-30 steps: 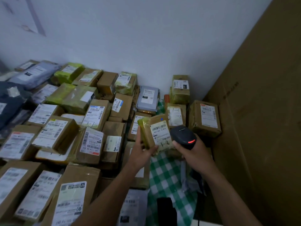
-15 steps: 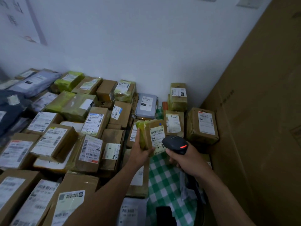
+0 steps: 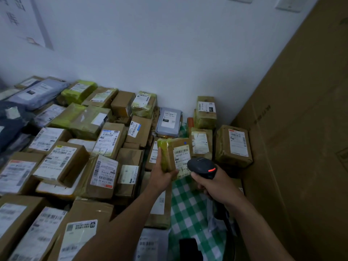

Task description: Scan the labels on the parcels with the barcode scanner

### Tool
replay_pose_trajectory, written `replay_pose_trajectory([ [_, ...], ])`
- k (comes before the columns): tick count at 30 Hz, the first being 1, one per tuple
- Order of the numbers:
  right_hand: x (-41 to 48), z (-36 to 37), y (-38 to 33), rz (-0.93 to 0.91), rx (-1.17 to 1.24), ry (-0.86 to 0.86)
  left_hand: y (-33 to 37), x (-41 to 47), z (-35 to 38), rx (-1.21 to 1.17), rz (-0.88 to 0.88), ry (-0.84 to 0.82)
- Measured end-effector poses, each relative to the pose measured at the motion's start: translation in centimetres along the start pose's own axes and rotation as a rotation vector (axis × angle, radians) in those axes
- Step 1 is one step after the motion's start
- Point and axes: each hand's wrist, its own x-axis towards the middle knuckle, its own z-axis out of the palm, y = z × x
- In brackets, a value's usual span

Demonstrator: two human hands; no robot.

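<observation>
A crowd of labelled brown cardboard parcels [image 3: 62, 164] is covering the surface on the left, reaching back to a white wall [image 3: 150, 53]. Right of them, the left hand [image 3: 163, 173] is gripping a small taped parcel [image 3: 174, 154] from below, holding it upright with its white barcode label [image 3: 182, 157] facing the camera. Just beside it, the right hand [image 3: 214, 187] is curling around a black barcode scanner [image 3: 203, 167], whose red light is glowing, above a green checked cloth [image 3: 190, 213]. A tall cardboard panel [image 3: 301, 129] is standing at the far right.
</observation>
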Motion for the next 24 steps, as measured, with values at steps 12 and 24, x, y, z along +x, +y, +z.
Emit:
replay_pose_trajectory([
  [12,3.1,-0.8,0.8,0.032,0.011,0.027,1.9,4.3,-2.6,0.22,-0.149,0.085],
  [24,7.0,-0.1,1.4,0.052,0.025,0.006,0.9,9.5,-2.7,0.494,0.018,0.162],
])
